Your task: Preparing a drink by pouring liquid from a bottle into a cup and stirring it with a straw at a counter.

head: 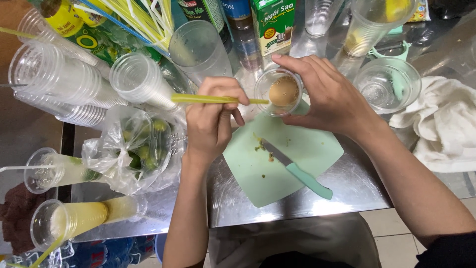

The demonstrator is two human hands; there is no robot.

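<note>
both hands [213, 121] hide much of the cup [278, 92] and straw [208, 99]

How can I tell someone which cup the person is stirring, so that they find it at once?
Start at the pale green cutting board on the steel table. At its far edge, the right hand cradles a small clear plastic cup. Unlike the empty cups around it, it holds brownish liquid, and a yellow straw in the left hand points into it.
</note>
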